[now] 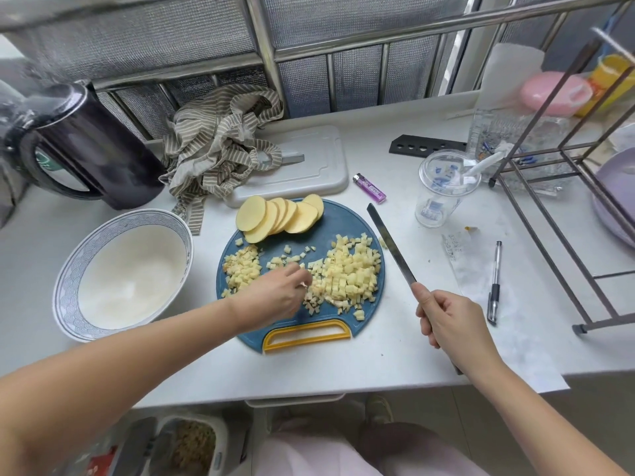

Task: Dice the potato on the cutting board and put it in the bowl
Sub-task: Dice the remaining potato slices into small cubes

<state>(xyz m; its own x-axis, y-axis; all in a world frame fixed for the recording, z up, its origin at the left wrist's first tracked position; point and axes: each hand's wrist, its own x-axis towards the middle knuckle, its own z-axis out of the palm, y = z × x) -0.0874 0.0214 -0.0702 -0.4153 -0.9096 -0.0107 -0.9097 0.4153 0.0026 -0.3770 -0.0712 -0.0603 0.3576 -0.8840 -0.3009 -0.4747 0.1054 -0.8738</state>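
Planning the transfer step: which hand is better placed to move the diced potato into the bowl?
Left. The left hand touches the diced potato beside the bowl; the right hand grips the knife, farther away.

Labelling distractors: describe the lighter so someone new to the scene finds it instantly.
Start at the round blue cutting board mid-way along the white counter. Just beyond its far right rim, between the pale grey board and the clear plastic cup, lies the lighter. It is the only translucent purple thing there, small and oblong with a metal cap.
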